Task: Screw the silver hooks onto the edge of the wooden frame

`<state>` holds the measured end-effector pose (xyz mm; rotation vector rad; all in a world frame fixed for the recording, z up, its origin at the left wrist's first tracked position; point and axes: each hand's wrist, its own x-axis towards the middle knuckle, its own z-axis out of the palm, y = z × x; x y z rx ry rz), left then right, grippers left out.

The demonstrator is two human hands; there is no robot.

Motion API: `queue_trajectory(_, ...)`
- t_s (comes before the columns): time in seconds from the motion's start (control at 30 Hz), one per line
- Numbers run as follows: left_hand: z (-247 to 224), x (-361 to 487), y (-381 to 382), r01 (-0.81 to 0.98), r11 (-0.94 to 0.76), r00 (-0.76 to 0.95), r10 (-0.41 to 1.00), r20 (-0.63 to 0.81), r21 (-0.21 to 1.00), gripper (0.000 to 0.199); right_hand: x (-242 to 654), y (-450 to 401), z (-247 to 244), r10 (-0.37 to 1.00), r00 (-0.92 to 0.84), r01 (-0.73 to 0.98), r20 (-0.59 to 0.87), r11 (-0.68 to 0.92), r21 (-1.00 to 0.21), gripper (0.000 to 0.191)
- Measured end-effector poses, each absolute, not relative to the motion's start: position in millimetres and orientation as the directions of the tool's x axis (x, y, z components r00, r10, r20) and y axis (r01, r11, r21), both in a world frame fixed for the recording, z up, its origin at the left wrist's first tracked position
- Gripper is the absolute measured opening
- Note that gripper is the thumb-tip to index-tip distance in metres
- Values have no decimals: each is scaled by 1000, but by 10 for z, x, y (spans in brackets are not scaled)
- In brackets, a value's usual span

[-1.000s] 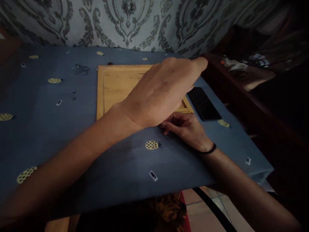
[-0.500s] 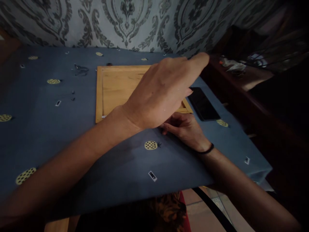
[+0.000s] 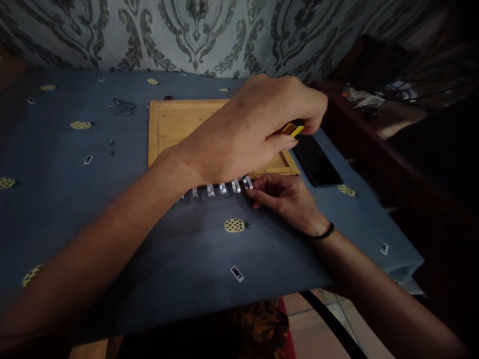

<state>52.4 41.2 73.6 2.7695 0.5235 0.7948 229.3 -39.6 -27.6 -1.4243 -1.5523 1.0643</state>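
Observation:
A framed wooden panel (image 3: 187, 115) lies on the blue patterned tablecloth. Along its near edge runs a row of several silver metal hooks (image 3: 223, 189), partly covered by my left forearm. My left hand (image 3: 254, 122) is above the panel, its fingers wrapped round a tool with a yellow-and-black handle (image 3: 293, 129); the tool's working end is hidden. At the panel's near right edge, my right hand (image 3: 286, 199) pinches at the rightmost metal hook (image 3: 247, 183), thumb and fingertips close together.
A black phone (image 3: 318, 162) lies right of the panel. Small dark screws (image 3: 112, 152) and a clear plastic piece (image 3: 124, 106) are on the cloth at the left. Patterned curtain fabric (image 3: 196, 35) hangs behind the table. Dark furniture (image 3: 368, 149) borders the right side.
My left hand has turned and lifted slightly, bringing the yellow-and-black handle and the row of metal hooks into sight. My right hand has stayed in place.

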Motion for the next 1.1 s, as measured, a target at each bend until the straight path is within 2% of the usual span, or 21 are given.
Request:
queue_trajectory(0.2,635,516,473,294,-903,722,424,546,313,13,2289,-396,-264,997,-79,363,-11,18,-932,39)
queue_trajectory(0.37,609,503,451,308,-914,736,405,542,266,19,2283,-399,-269,997,-76,366,-15,13,-931,42)
queue_trajectory(0.6,644,549,406,357,-900,732,435,525,249,17,2283,-395,-259,997,-81,370,-2,28,-929,41)
queue_trajectory(0.83,582,546,414,364,-907,666,414,621,213,23,2296,-394,-270,996,-92,366,-5,29,-930,40)
queue_trajectory(1.0,656,492,413,316,-921,728,389,565,227,24,2286,-395,-260,996,-88,372,-13,21,-928,41)
queue_trajectory(1.1,703,476,427,319,-919,749,394,533,231,18,2284,-397,-256,996,-89,366,-18,16,-930,41)
